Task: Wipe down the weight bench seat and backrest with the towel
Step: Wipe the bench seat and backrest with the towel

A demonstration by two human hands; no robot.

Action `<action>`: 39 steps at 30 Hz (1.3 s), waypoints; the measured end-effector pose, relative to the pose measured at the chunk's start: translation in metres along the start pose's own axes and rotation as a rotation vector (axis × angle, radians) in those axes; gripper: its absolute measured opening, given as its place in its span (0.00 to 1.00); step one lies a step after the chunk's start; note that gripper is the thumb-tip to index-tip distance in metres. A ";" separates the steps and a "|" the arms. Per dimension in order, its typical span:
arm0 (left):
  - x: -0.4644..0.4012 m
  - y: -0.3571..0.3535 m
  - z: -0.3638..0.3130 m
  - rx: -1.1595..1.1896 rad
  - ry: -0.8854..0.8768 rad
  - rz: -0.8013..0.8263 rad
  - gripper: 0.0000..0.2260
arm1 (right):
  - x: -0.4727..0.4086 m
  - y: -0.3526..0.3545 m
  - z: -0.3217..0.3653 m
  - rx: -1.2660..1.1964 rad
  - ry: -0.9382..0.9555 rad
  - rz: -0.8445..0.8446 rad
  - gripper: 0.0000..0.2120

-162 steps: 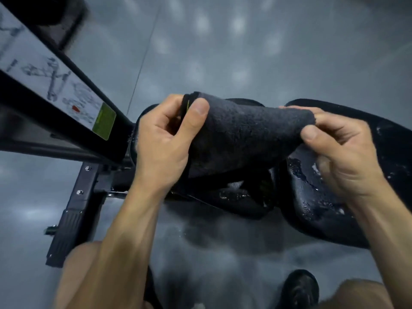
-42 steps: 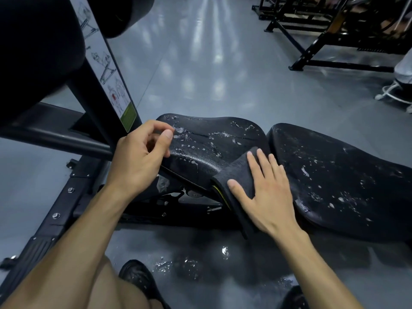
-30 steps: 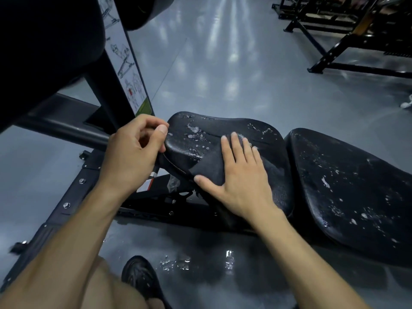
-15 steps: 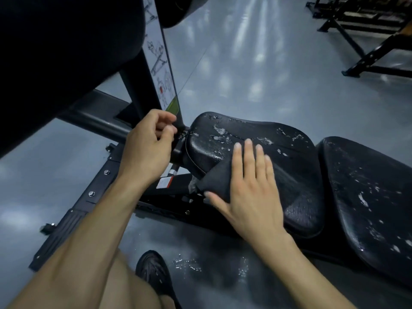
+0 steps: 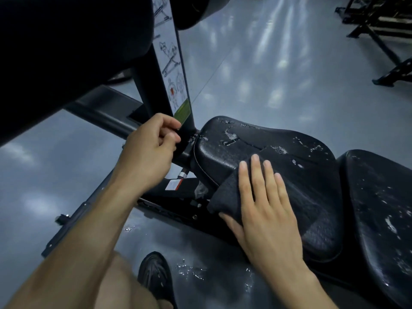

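At frame center-right, the dark towel (image 5: 229, 197) lies on the wet bench seat (image 5: 267, 148) under the right hand (image 5: 265, 208), fingers (image 5: 256, 172) flat. Left hand (image 5: 149, 152), fingers curled, holds nothing visible.

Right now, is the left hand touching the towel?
No, the left hand is beside the seat; only the right hand presses the towel.

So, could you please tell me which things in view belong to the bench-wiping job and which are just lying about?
Job:
- towel, pressed flat by the right hand
- seat, still spotted with droplets
- backrest, also spotted

Just there:
- instruction sticker on the frame
- other gym frames on the floor behind
- shoe
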State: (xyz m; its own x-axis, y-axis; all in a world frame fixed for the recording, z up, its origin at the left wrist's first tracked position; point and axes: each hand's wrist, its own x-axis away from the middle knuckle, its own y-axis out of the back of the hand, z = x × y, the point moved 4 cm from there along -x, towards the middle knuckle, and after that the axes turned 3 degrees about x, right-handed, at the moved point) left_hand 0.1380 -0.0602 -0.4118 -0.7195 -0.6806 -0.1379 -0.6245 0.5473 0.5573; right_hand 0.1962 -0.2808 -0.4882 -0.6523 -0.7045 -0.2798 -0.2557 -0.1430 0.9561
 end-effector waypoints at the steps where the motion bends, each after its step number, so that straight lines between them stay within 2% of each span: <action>1: 0.003 0.003 0.002 -0.008 0.010 0.005 0.10 | -0.010 0.001 0.005 0.003 0.013 0.008 0.49; 10: 0.041 0.027 0.003 -0.015 0.046 -0.103 0.12 | -0.147 0.014 0.054 -0.087 0.148 0.184 0.44; 14: 0.058 0.032 0.002 0.004 0.060 -0.120 0.13 | -0.099 0.010 0.043 -0.142 0.141 0.072 0.40; 18: 0.067 0.026 -0.004 -0.023 0.039 -0.090 0.13 | -0.038 0.000 0.017 -0.077 0.129 -0.014 0.41; 25: 0.099 -0.008 -0.008 -0.125 0.053 0.111 0.11 | 0.027 0.002 -0.025 -0.023 0.044 0.015 0.42; 29: 0.108 -0.018 -0.025 -0.425 -0.025 0.421 0.12 | 0.048 0.005 -0.038 -0.047 0.013 0.014 0.45; 31: 0.095 -0.016 -0.038 -0.533 -0.067 0.485 0.13 | 0.050 0.007 -0.037 -0.024 0.009 0.017 0.45; 33: 0.074 -0.014 -0.044 -0.526 -0.090 0.397 0.14 | 0.048 0.007 -0.033 0.005 0.019 0.019 0.41; 36: 0.053 -0.014 -0.035 -0.382 -0.132 0.131 0.14 | 0.034 0.005 -0.025 0.030 0.028 0.020 0.39; 39: 0.034 -0.013 -0.016 -0.312 -0.212 0.035 0.15 | -0.005 0.004 -0.009 0.002 0.075 0.009 0.41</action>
State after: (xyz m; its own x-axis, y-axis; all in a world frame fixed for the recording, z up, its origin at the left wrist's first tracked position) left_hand 0.1262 -0.0980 -0.4110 -0.8061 -0.5302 -0.2629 -0.4995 0.3713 0.7827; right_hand 0.2053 -0.2843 -0.4822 -0.5991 -0.7560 -0.2638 -0.2515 -0.1352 0.9584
